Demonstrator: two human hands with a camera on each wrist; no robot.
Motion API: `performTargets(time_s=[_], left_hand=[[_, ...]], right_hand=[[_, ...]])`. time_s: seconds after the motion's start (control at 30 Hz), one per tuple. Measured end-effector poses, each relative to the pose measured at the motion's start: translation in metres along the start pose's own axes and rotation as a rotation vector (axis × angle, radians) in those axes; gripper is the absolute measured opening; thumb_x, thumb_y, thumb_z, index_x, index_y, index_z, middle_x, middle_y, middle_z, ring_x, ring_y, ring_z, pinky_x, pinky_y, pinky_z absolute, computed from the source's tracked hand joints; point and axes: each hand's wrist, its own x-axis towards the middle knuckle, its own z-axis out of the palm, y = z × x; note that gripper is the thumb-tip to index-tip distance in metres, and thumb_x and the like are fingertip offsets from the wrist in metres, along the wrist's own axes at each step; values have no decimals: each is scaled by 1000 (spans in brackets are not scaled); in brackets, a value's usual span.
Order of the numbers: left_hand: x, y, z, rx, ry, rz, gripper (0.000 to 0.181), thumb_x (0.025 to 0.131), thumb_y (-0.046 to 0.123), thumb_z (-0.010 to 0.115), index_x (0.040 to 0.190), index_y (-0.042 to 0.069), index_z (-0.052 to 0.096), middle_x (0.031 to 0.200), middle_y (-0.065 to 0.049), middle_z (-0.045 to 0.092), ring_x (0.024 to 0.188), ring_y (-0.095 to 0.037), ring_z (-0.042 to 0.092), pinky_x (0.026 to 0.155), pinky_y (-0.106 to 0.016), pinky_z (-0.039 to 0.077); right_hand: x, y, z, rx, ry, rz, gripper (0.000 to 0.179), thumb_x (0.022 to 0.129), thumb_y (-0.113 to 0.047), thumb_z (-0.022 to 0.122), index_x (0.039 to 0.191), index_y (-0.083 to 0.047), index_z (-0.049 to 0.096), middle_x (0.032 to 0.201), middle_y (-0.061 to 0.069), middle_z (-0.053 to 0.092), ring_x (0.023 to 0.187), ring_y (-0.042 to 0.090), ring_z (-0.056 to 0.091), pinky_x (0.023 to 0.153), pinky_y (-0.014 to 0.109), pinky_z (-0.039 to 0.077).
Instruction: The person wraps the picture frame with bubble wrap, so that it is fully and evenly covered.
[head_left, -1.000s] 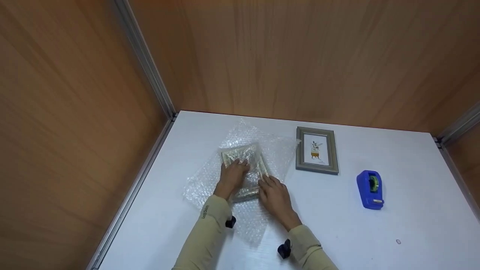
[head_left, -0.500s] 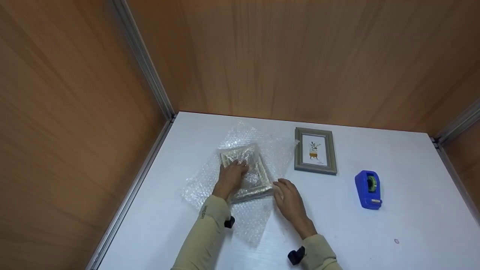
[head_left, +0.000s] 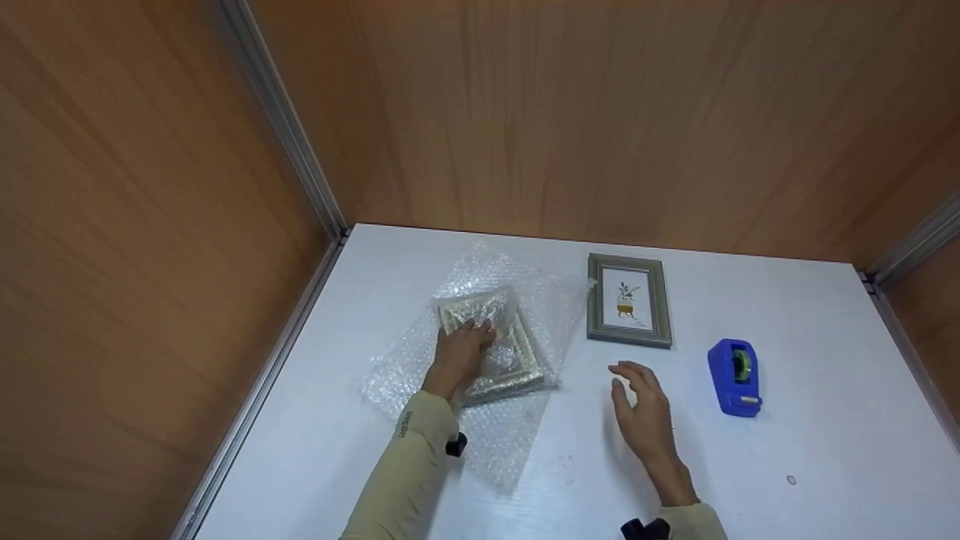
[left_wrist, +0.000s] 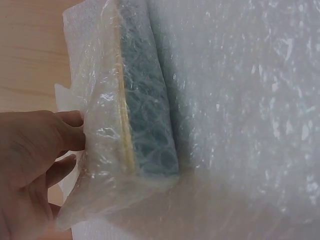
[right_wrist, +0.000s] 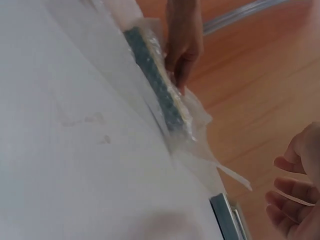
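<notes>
Bubble wrap (head_left: 499, 450) lies spread on the white table (head_left: 795, 420), left of centre, with a picture frame (head_left: 531, 352) on it under a folded layer of the same film. The left hand (head_left: 457, 356) rests on top of this bundle, fingers loosely bent and pressing the film down – it hides part of the frame's left half. The right hand (head_left: 646, 414) hangs over the table to the right of the bundle, thumb and fingers apart, well clear of the wrap.

Beyond the right hand, a second picture frame (head_left: 660, 304) lies flat, face up; one tip of the wrap reaches its left edge, though whether it lies over it or just touches I cannot tell. Farther right sits a blue tape dispenser (head_left: 727, 382) with a green roll of tape (head_left: 742, 365) in it. A small ring-shaped mark (head_left: 791, 480) shows near it on the tabletop. Wood-grained panels (head_left: 562, 120) edged with metal strips (head_left: 289, 127) stand behind and to the sides.

The wrap is clear, crinkled and shiny – its round bubbles press against the wrapped frame's dark, straight side in the left wrist view, where a thin yellowish line runs along the edge. The second frame is a grey-green rectangle with a stepped border round a white print of a plant in a pot. The dispenser is smooth, with rounded corners.
</notes>
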Motion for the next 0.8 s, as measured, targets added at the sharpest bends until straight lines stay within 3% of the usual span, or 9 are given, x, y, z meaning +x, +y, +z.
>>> performTargets(time_s=[0.27, 0.43, 0.8], left_hand=[[-1, -2, 1, 11, 5, -4, 36, 93, 17, 51, 128, 26, 56, 140, 3, 44, 131, -26, 37, 100, -65, 25], [-1, -3, 1, 24, -1, -14, 36, 93, 17, 52, 128, 26, 55, 141, 4, 43, 131, -25, 36, 101, -64, 25], [1, -1, 2, 7, -22, -10, 36, 94, 18, 50, 129, 25, 54, 142, 3, 41, 133, -26, 33, 101, -65, 23]], right_hand=[[0, 19, -39, -36, 150, 47, 22, 89, -6, 57, 110, -7, 64, 113, 8, 58, 98, 18, 57, 80, 38, 50], [-3, 35, -57, -81, 195, 110, 23, 90, -8, 55, 111, -6, 63, 107, 9, 61, 87, 14, 56, 71, 26, 46], [-16, 68, -90, -140, 244, 252, 31, 90, -12, 55, 119, -2, 56, 107, 13, 58, 87, 17, 54, 66, 11, 39]])
